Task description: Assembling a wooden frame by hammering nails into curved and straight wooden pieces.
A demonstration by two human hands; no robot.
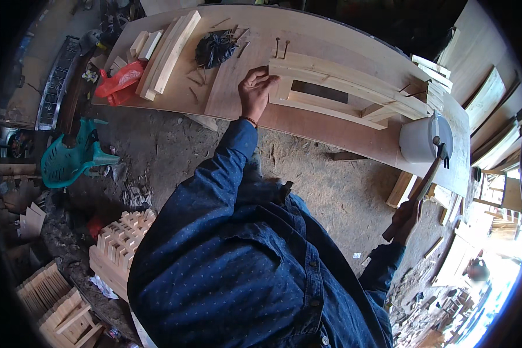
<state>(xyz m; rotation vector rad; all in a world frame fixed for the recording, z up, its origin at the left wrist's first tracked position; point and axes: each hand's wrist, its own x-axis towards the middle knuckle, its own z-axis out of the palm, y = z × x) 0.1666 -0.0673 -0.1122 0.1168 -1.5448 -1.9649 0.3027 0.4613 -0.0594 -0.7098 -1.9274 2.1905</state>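
A pale wooden frame (330, 68) of long rails joined by short crosspieces lies on the workbench in front of me. My left hand (255, 91) is at its left end, fingers curled and thumb against the wood. Two long nails (282, 49) stick up from that end, close beyond my fingers. More nails (409, 91) stand tilted at the frame's right end. Low on the right, my right hand (405, 219) grips the handle of a claw hammer (431, 168). The hammer's head is up beside a white bucket (416, 141), apart from the frame.
Loose nails (194, 81) and a black plastic bag (215, 49) lie on the plywood benchtop (238, 75). Wooden strips (171, 52) and a red plastic bag (120, 84) are at its left. A green plastic chair (69, 156) and stacked wood pieces (122, 240) stand on the left floor.
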